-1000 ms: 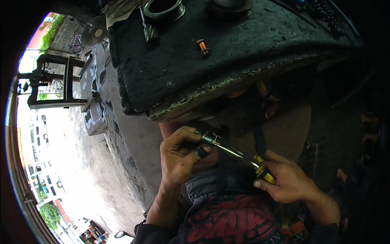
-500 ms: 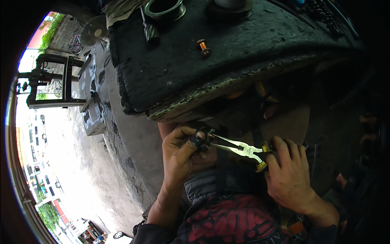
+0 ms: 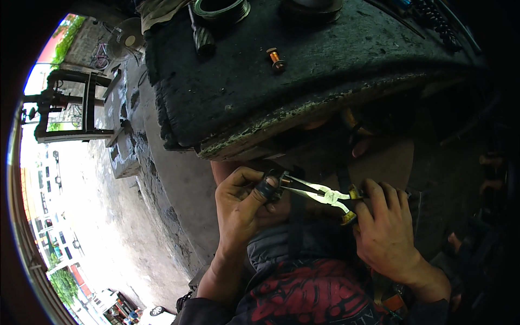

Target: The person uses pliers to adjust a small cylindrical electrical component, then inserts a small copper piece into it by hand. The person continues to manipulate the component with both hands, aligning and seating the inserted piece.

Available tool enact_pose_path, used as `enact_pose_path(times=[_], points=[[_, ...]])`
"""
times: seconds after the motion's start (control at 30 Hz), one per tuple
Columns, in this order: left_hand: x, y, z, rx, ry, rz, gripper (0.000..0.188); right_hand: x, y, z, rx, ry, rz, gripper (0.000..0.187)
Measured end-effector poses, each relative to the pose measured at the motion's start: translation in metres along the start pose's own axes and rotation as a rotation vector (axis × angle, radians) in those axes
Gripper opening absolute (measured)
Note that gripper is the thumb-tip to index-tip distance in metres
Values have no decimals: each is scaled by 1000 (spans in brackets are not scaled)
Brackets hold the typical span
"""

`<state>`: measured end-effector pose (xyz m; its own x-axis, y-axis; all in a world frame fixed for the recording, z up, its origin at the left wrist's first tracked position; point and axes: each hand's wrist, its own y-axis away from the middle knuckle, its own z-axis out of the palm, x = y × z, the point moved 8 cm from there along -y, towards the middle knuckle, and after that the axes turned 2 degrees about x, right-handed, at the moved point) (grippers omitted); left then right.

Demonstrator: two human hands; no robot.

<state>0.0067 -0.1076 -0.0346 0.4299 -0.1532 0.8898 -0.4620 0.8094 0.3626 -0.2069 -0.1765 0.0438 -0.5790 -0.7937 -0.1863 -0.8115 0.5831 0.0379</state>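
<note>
My left hand (image 3: 238, 203) pinches a small dark, ring-like part (image 3: 278, 184) between thumb and fingers, just below the workbench edge. The thumb has a dark band or smear round it. My right hand (image 3: 385, 230) is wrapped round the yellow-ended handles of long-nose pliers (image 3: 329, 197). The pliers' bright jaws point left, and their tips reach the dark part. A small coppery thing shows between the jaws close to the tips; its exact kind is too small to make out.
On the dark workbench (image 3: 216, 103) lie a coppery bolt-like piece (image 3: 276, 59), a fluted metal cutter (image 3: 201, 38), a wire coil (image 3: 222, 10) and a round dark part (image 3: 311, 10). A metal frame (image 3: 76, 105) and a fan (image 3: 127, 39) stand at the left.
The pliers' jaws have closed somewhat, their tips drawing together at the dark part. Both hands stay nearly in place, and the view has shifted slightly.
</note>
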Motion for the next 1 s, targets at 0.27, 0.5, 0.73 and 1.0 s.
enact_pose_path(times=[0.27,0.5,0.73,1.0], points=[[0,-2,-2,-34,-116,61,16,2,0,7,-39,-30,9,25],[5,-2,4,10,-186,212,21,3,-1,12,-36,-28,-4,28],[-7,-6,-4,151,-125,188,13,0,1,17,-62,-118,-9,31],[5,-4,5,199,-255,251,19,-2,3,21,-66,-138,-52,28]])
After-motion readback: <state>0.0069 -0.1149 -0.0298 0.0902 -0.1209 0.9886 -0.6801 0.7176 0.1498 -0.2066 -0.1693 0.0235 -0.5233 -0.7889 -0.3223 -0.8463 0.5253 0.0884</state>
